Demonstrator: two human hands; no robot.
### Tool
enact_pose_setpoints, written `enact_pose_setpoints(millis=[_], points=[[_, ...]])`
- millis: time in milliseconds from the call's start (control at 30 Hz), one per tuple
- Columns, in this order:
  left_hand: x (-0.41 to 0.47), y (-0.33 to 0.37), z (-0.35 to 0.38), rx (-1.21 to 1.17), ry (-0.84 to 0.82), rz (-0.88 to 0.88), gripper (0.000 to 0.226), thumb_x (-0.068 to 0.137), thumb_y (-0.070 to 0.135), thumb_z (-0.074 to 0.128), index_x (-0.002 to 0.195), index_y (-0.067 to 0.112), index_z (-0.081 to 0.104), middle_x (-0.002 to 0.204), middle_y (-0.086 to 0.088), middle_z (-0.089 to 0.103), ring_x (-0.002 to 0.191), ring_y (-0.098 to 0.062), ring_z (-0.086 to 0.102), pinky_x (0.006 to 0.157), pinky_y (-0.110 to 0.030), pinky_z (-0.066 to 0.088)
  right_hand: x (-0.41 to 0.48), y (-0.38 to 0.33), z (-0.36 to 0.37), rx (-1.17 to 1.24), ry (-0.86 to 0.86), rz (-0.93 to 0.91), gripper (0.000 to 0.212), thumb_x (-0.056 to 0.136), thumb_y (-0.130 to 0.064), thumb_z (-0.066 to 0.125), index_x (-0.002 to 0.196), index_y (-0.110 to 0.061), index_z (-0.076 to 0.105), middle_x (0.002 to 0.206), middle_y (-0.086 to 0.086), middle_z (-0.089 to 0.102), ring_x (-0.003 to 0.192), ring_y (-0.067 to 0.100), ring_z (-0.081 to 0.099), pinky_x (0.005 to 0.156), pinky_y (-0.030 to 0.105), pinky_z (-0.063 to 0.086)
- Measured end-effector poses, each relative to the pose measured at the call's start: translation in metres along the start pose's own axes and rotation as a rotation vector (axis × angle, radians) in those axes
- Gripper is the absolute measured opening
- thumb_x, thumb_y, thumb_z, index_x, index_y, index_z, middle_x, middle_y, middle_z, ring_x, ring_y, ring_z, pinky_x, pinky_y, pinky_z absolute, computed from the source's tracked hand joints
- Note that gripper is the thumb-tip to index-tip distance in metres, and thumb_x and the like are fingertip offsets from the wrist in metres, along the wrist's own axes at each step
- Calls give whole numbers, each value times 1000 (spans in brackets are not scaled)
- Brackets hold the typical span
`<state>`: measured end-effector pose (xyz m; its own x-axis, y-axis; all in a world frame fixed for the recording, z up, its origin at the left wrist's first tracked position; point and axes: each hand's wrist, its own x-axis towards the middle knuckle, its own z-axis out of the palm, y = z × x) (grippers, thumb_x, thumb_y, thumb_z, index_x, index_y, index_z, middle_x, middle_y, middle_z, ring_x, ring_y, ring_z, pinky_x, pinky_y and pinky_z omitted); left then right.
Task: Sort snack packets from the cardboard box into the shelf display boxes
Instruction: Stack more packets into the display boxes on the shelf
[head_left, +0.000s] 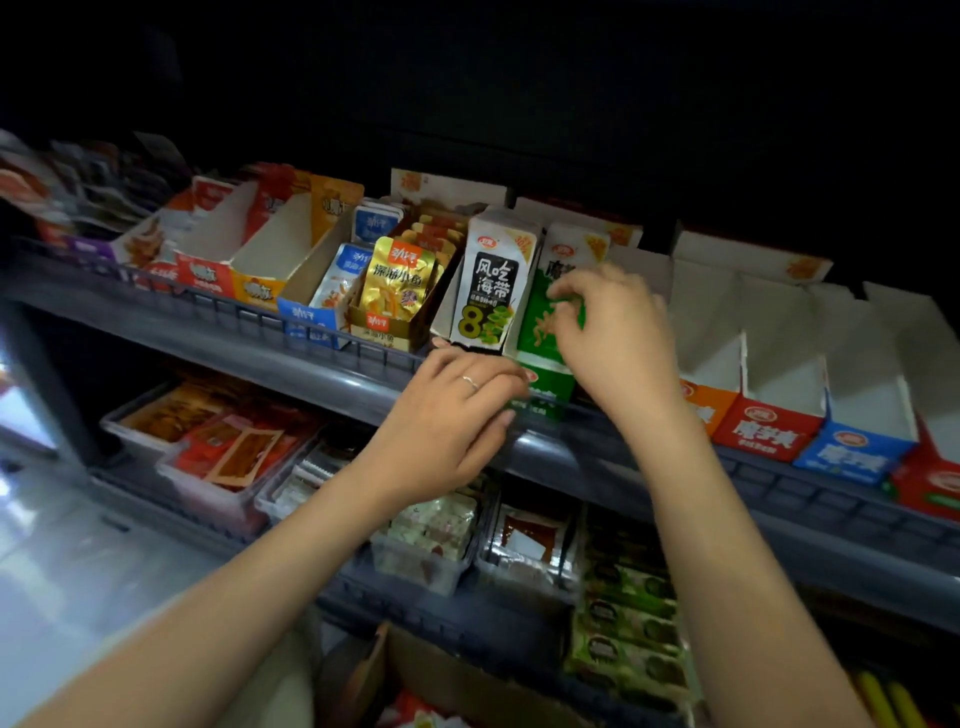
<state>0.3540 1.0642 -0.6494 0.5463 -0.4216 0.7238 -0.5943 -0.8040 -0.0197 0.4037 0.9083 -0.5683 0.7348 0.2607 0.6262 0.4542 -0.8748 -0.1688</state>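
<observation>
On the upper shelf stands a green display box (545, 382) with green snack packets (540, 322) upright inside it. My right hand (608, 332) reaches into this box and pinches the top of a green packet. My left hand (457, 421) rests on the shelf rail with its fingers against the lower front of the green box. To the left of the green box stands a black and white seaweed box (485, 291). The brown cardboard box (457, 680) sits low at the bottom, partly hidden by my arms.
Several display boxes line the upper shelf: gold fish packets (397, 283), a blue box (311, 317), red and orange boxes (758, 426) to the right, many with white walls showing. Clear trays of snacks (228, 452) fill the lower shelf. A grey rail (311, 364) fronts the shelf.
</observation>
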Motion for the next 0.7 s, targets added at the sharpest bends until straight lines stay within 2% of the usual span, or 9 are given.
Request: enact_pose_setpoints(millis=[133, 200, 300, 367, 433, 533, 600, 700], points=[[-20, 19, -14, -125, -171, 51, 22, 95, 21, 42, 100, 10, 60, 93, -3, 63, 81, -23, 61, 69, -36, 47, -43, -7, -16, 12, 42, -136, 19, 88, -16, 50, 93, -15, 69, 96, 4, 68, 90, 26, 61, 77, 37, 46], [-31, 34, -13, -120, -229, 67, 21, 92, 22, 43, 91, 11, 62, 80, -2, 64, 69, -24, 61, 60, -32, 45, -78, -3, -17, 1, -1, -193, 16, 85, -16, 51, 89, -14, 67, 90, 4, 67, 85, 26, 62, 71, 35, 45], [-51, 60, -3, -118, -294, 72, 23, 88, 24, 43, 83, 12, 62, 72, -3, 63, 60, -26, 61, 50, -30, 41, -146, 11, -9, 92, -163, -126, 16, 87, -18, 51, 92, -14, 67, 91, 1, 66, 84, 22, 62, 68, 32, 45], [-68, 73, 5, -130, -342, 95, 26, 87, 26, 39, 80, 13, 61, 70, -5, 63, 59, -29, 62, 47, -30, 41, -184, 21, 2, 59, -393, -102, 16, 88, -18, 53, 98, -15, 66, 97, 2, 66, 89, 24, 62, 71, 32, 47], [-90, 86, 8, -176, -410, 93, 27, 88, 27, 37, 79, 13, 59, 68, -5, 62, 58, -29, 62, 46, -30, 41, -213, 27, 15, 4, -793, -103, 21, 89, -24, 53, 107, -19, 62, 107, 2, 64, 95, 23, 61, 78, 35, 50], [-127, 103, 10, -248, -501, 87, 30, 92, 27, 32, 83, 14, 58, 67, -1, 59, 56, -24, 58, 45, -30, 41, -251, 25, 34, -63, -1365, 58, 33, 92, -31, 54, 123, -21, 54, 111, -2, 60, 93, 17, 56, 78, 31, 47], [-149, 113, 9, -303, -576, 91, 36, 92, 30, 29, 86, 14, 61, 69, 1, 61, 57, -22, 58, 46, -31, 43, -280, 20, 55, -127, -1553, 91, 40, 93, -33, 55, 130, -18, 50, 115, 1, 58, 96, 20, 57, 77, 31, 46], [-167, 123, 12, -373, -657, 145, 39, 91, 32, 29, 86, 15, 63, 69, 0, 63, 57, -22, 59, 46, -29, 41, -333, 18, 91, -139, -1710, 110, 45, 95, -27, 52, 137, -15, 43, 121, 5, 53, 105, 24, 55, 79, 31, 44]])
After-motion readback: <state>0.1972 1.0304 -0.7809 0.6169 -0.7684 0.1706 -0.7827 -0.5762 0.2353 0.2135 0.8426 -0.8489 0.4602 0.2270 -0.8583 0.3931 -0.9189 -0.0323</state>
